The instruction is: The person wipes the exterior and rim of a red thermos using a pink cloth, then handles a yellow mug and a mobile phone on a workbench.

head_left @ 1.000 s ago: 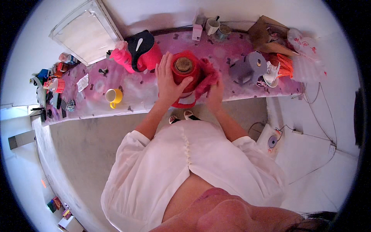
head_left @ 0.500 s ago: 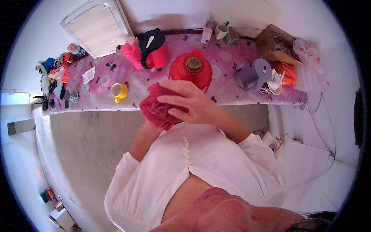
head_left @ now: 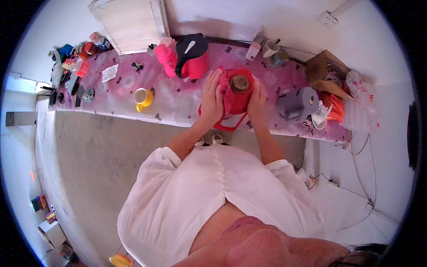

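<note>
A red thermos flask (head_left: 241,104) with a cork stopper (head_left: 240,83) stands at the front edge of the table, between my two hands. My left hand (head_left: 213,101) is against its left side, pressing a crumpled dark-pink cloth (head_left: 227,92) to the flask. Most of that cloth is hidden by the fingers. From the other side, my right hand (head_left: 256,101) lies along the flask's wall, fingers together and curved round it. A red handle loop hangs at the front of the flask, between my wrists.
Left of the flask are a pink bottle (head_left: 166,61), a black-and-pink cap (head_left: 192,58) and a yellow mug (head_left: 143,99). To the right stand a grey jug (head_left: 297,103), a cardboard box (head_left: 327,73) and a white cup (head_left: 270,48). Patterned pink cloth (head_left: 178,104) covers the table.
Both hands have moved forward from in front of my chest to the flask's sides. The cloth, bunched between both hands before, is now against the flask under my left hand.
</note>
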`<state>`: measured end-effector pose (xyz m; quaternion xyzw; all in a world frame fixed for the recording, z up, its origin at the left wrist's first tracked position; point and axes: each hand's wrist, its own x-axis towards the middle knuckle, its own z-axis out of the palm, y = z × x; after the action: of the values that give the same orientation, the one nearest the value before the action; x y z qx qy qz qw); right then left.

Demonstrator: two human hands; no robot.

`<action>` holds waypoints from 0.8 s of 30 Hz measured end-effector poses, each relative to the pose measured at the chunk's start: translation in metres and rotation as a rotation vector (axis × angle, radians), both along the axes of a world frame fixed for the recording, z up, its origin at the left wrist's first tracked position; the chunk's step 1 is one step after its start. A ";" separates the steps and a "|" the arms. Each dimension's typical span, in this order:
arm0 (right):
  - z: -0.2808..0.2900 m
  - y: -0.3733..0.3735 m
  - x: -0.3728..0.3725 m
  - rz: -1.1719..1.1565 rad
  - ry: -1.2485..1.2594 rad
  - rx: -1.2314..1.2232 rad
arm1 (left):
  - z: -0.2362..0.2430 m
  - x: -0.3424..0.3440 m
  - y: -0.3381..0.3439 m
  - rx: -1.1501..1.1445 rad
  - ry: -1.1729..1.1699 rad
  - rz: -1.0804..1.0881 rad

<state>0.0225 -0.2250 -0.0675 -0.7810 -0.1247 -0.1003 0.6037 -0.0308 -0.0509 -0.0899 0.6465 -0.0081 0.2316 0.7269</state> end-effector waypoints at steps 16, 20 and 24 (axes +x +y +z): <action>-0.005 0.004 0.003 0.004 0.031 0.162 | 0.022 0.029 0.022 0.582 -0.214 -0.133; -0.001 0.008 0.000 0.034 0.021 0.143 | 0.017 -0.034 -0.013 0.609 -0.032 0.114; 0.001 0.007 -0.002 0.045 0.042 0.174 | 0.026 0.004 -0.001 0.494 -0.034 0.069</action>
<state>0.0202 -0.2179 -0.0661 -0.7245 -0.1201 -0.0808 0.6739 -0.0271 -0.0515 -0.0640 0.8003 -0.0550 0.2581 0.5384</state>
